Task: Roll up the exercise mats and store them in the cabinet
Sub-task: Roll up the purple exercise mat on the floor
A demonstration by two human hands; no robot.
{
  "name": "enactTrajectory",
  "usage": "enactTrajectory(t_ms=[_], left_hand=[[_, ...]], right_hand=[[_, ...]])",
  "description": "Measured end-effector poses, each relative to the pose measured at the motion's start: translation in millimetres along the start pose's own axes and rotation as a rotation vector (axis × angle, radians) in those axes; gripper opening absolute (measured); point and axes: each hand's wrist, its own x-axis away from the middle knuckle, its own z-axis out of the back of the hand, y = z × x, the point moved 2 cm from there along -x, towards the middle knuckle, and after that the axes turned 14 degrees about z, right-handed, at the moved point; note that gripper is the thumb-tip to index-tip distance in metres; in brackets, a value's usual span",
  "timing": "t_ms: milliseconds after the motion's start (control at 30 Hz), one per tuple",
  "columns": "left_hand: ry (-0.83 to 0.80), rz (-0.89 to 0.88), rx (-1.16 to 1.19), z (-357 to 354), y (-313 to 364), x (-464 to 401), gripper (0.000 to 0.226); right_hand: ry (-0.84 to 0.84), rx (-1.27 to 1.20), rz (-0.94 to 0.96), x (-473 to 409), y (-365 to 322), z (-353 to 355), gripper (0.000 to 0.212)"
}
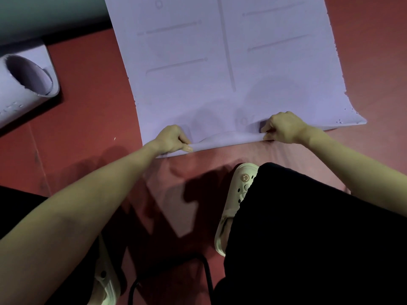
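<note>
A pale purple exercise mat (224,62) lies unrolled on the red floor, stretching away from me. Its near edge is curled up into a thin fold. My left hand (172,138) grips that edge near its left end, thumb under the fold. My right hand (283,127) pinches the same edge further right, fingers curled over it. The mat's near right corner lies flat beyond my right hand. A second purple mat (26,84), rolled into a tube, lies on the floor at the far left with its open end facing me.
The red floor (88,111) surrounds the mat. My feet in pale clogs (236,199) stand just behind the mat's near edge, below black trousers. A grey-green wall or cabinet face (44,14) fills the top left corner.
</note>
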Motion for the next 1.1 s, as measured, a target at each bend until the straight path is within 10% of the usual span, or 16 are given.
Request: enactTrajectory(t_ms=[400,600,1100], left_hand=[[0.098,0.352,0.254,2.9,0.1,-9.6,0.036],[0.214,0.332,0.189,-0.5,12.4,-11.1,0.031],[0.595,-0.463,-0.582,-42.4,23.6,22.3,0.023]], right_hand=[[0.025,-0.028,-0.138,-8.9,-4.7,6.9,0.011],[0.058,0.41,0.047,-2.9,-26.9,-13.7,0.014],[0.005,0.628,0.251,7.7,-20.5,-30.0,0.013]])
